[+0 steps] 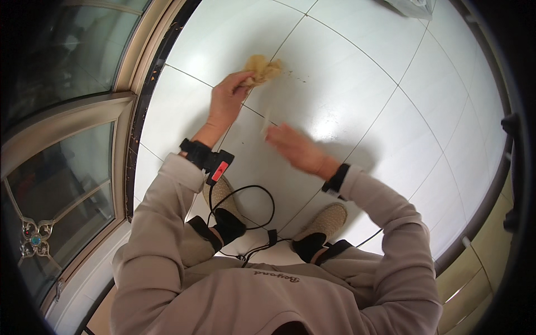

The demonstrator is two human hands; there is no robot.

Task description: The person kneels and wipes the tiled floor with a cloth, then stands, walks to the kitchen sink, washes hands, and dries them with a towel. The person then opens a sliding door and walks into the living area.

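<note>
My left hand (229, 95) grips a crumpled yellow-brown cloth (263, 69) just above or against the white tiled floor (356, 58); I cannot tell which. Beside the cloth, to its right, a short trail of dark specks (298, 77) lies on the tiles. My right hand (298, 151) is nearer to my body, over the floor, and blurred. From its fingertips a thin pale strip (266, 120) sticks out, too blurred to identify.
A framed glass door (123, 100) with a dark floor track (144, 96) runs along the left. Black cables (274, 205) hang between my shoes (324, 220). A plastic bag (412, 7) lies at the top right. A dark curved rail (488, 58) borders the right side.
</note>
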